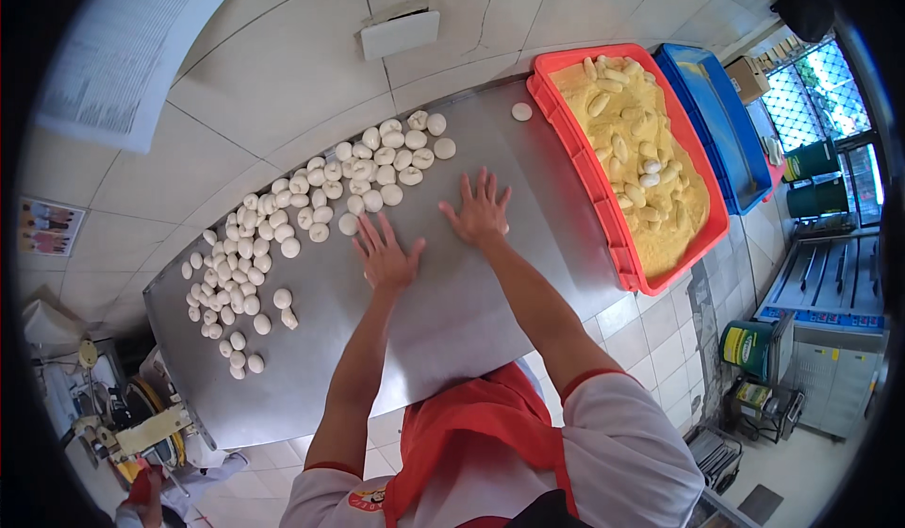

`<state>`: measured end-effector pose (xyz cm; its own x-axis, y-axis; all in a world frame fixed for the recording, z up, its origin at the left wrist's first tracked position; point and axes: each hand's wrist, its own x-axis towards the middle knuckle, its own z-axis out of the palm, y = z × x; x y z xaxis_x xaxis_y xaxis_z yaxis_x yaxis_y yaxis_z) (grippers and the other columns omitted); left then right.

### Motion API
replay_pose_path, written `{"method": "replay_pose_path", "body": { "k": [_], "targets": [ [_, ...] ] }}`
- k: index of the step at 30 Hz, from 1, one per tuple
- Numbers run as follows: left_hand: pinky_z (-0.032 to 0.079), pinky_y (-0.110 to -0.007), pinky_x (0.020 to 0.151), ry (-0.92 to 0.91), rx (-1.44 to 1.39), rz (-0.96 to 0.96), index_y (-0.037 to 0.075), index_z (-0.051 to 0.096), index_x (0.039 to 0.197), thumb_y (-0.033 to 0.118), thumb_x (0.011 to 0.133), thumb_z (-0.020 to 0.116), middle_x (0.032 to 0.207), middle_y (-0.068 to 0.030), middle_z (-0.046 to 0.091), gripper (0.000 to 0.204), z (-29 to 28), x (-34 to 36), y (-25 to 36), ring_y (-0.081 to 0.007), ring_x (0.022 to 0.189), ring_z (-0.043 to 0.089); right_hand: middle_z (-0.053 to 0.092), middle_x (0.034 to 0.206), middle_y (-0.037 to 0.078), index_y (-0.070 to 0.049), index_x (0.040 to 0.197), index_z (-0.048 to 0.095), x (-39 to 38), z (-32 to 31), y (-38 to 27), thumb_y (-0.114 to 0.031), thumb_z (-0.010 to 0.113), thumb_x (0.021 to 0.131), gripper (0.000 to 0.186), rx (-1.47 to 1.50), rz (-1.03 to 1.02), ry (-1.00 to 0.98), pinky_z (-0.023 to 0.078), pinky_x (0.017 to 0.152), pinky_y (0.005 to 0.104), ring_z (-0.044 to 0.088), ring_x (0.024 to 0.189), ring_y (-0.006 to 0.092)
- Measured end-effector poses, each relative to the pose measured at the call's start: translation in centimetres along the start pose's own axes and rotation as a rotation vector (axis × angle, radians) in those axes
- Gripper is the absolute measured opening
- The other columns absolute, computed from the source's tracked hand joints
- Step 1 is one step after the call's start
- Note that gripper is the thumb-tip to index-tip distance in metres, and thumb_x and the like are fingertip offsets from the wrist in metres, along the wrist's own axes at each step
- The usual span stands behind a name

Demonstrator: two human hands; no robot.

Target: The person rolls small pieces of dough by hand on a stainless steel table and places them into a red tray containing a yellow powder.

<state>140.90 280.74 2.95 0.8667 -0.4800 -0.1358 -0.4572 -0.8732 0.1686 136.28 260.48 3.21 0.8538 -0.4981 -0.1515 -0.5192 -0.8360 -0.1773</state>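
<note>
My left hand (388, 262) lies palm down on the steel table (452, 311), fingers spread. To its right, my right hand (481, 212) is palm down too, with its fingers stretched apart. Whether anything sits under either palm is hidden. Many round white dough balls (247, 262) are spread along the table's far and left side, the nearest just beyond my left fingertips. A single dough ball (521, 111) rests apart, beyond my right hand. At the table's right end stands a red crate (603, 209) holding yellow crumbs (674, 236) and several oblong dough pieces (599, 104) coated in them.
A blue crate (749, 165) stands beyond the red one. A tiled wall (283, 66) runs along the table's far side. At the lower left are a machine (141, 424) and another person's arm (146, 495). Green buckets (745, 347) and a metal cabinet (830, 387) are at the right.
</note>
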Motion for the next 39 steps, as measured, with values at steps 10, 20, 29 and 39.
{"method": "replay_pose_path", "body": {
  "k": [10,20,29,39],
  "targets": [
    [0.026,-0.055,0.115,0.003,-0.209,0.078,0.006,0.041,0.146,0.042,0.088,0.069,0.154,-0.0240,0.032,0.074,2.4,-13.4,-1.2,-0.0403,0.140,0.035,0.044,0.146,0.018,0.000,0.143,0.040,-13.5,4.3,2.2,-0.049,0.054,0.096,0.070,0.329,0.137,0.096,0.031,0.113,0.0496,0.040,0.137,0.0333],
    [0.039,-0.046,0.110,-0.052,-0.804,0.555,-0.001,0.046,0.142,0.029,0.086,0.075,0.143,-0.0234,0.050,0.070,-5.9,1.9,13.2,-0.0397,0.131,0.049,0.052,0.136,0.023,0.000,0.134,0.048,-15.4,-7.7,14.0,-0.084,0.044,0.083,0.098,2.785,-0.181,0.324,0.040,0.108,0.0521,0.044,0.134,0.0356],
    [0.049,-0.048,0.095,-0.223,-0.699,0.033,0.005,0.061,0.118,0.002,0.081,0.065,0.112,-0.0196,0.060,0.037,-0.2,22.0,5.4,-0.0390,0.109,0.059,0.058,0.133,0.020,-0.005,0.139,0.049,12.0,-4.3,12.0,-0.029,0.064,0.091,0.056,1.135,0.180,0.145,0.047,0.098,0.0500,0.056,0.118,0.0377],
    [0.053,-0.046,0.072,0.120,-0.731,-0.327,0.008,0.061,0.112,-0.003,0.082,0.061,0.112,-0.0209,0.064,0.032,0.2,-6.3,-9.5,-0.0421,0.079,0.066,0.064,0.112,0.023,-0.003,0.121,0.059,15.4,0.1,6.0,-0.002,0.058,0.084,0.037,0.424,0.029,0.177,0.047,0.099,0.0472,0.057,0.114,0.0401]
  ]
}}
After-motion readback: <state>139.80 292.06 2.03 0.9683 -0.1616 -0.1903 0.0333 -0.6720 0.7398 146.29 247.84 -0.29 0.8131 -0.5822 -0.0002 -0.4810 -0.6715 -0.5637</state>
